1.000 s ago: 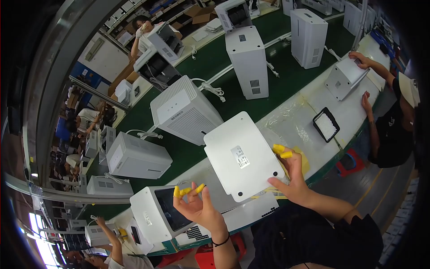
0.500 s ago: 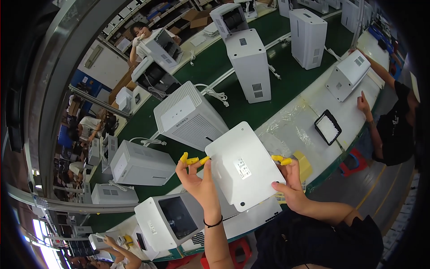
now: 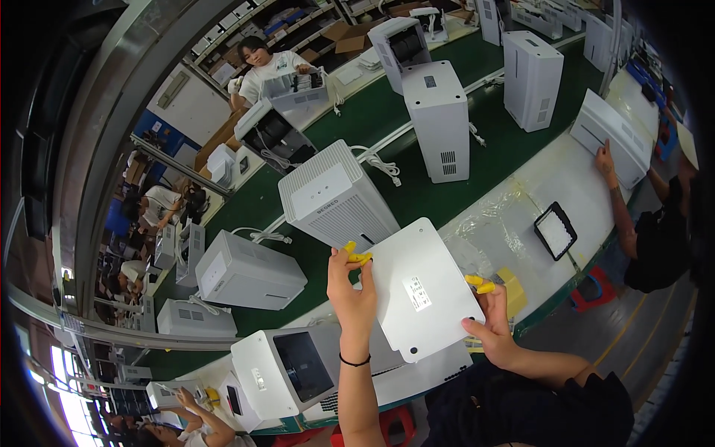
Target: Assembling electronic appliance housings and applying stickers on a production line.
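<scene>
A white appliance casing is held up in front of me with its flat, round-cornered face showing. That face carries a white printed label and a black round foot at the near corner. My right hand grips the right edge, thumb on the face and yellow-covered fingers behind. Beside the upper left edge, my left hand pinches a tiny black piece between thumb and a yellow-covered fingertip; it looks like a small pad. The casing's far side is hidden.
To my left on the bench lies another white casing with a dark opening. Several white appliances with cords stand on the green conveyor ahead. A black tray of small white pieces sits rightward, near a co-worker handling a white unit.
My left hand has closed its fingers more and turned toward the casing's edge. The whole view has shifted slightly. The co-worker at right has turned the white unit; the one across has tipped theirs.
</scene>
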